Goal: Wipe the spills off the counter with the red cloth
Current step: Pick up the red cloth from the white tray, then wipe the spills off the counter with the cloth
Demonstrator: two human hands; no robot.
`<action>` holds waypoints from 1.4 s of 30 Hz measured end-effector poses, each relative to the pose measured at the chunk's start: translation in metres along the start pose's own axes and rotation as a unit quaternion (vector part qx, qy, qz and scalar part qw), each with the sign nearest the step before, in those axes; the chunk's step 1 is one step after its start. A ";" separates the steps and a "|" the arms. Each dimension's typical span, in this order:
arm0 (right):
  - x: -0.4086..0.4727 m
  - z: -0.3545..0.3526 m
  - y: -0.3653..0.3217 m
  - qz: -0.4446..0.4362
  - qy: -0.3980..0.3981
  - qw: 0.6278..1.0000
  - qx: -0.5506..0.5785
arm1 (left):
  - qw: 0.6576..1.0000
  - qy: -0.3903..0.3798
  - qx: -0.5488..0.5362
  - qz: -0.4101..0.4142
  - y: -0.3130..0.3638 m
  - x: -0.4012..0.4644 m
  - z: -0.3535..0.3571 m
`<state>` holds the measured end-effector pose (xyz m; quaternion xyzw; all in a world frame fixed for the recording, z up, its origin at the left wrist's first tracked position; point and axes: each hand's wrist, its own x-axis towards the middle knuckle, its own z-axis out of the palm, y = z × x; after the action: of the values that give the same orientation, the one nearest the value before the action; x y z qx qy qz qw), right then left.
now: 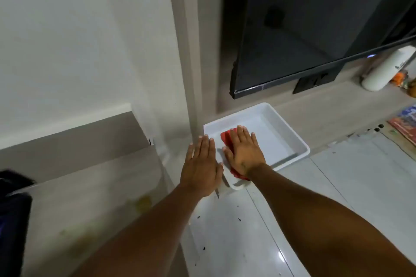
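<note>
The red cloth (226, 138) lies in the near left corner of a white tray (301, 142). My right hand (244, 151) rests flat on the cloth with fingers straight, covering most of it. My left hand (200, 164) is flat and open just left of the tray, over its left rim, holding nothing. The beige counter (90, 186) runs along the left. On it is a yellowish spill (142, 203), and a fainter smear (74, 237) lies nearer to me.
A dark TV screen (292, 29) hangs above the tray. A white cylinder (387, 69) and magazines (405, 121) lie at the far right. White glossy tiles (337, 186) carry small dark specks. A dark object (13, 209) sits at the left edge.
</note>
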<state>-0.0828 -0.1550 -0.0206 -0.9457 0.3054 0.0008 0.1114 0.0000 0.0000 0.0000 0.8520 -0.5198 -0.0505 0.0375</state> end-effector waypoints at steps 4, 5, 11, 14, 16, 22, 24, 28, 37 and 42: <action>0.017 0.022 0.007 0.036 -0.015 0.998 -0.041 | 0.999 -0.016 0.006 -0.036 0.001 0.022 0.016; 0.020 0.028 0.009 0.044 -0.021 0.998 -0.039 | 0.999 -0.018 0.001 -0.037 0.003 0.024 0.021; 0.025 0.042 0.012 0.053 -0.046 0.997 0.030 | 0.999 -0.021 -0.001 -0.037 0.006 0.027 0.041; 0.031 0.043 0.010 0.091 -0.068 0.991 0.074 | 0.999 -0.020 -0.003 -0.041 0.006 0.031 0.046; 0.034 0.041 0.006 0.115 -0.076 0.987 0.081 | 0.999 -0.020 -0.006 -0.046 0.004 0.034 0.049; 0.025 0.024 0.002 0.088 -0.055 0.991 0.086 | 0.999 -0.012 -0.013 -0.028 -0.001 0.031 0.042; 0.018 0.012 -0.003 0.105 -0.035 0.985 0.130 | 1.000 0.005 -0.019 -0.014 -0.005 0.025 0.034; 0.006 -0.017 -0.017 0.090 -0.006 0.994 0.067 | 0.999 0.032 -0.020 -0.004 -0.008 0.004 0.004; -0.099 -0.027 -0.111 0.009 0.052 0.998 0.043 | 0.998 0.062 -0.016 0.020 -0.048 -0.114 -0.044; -0.174 0.006 -0.177 0.004 0.047 0.998 0.052 | 0.997 0.072 -0.023 -0.005 -0.078 -0.206 -0.051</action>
<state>-0.1220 0.0863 0.0226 -0.9365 0.3134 -0.0591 0.1455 -0.0183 0.2191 0.0515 0.8548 -0.5104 -0.0011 0.0936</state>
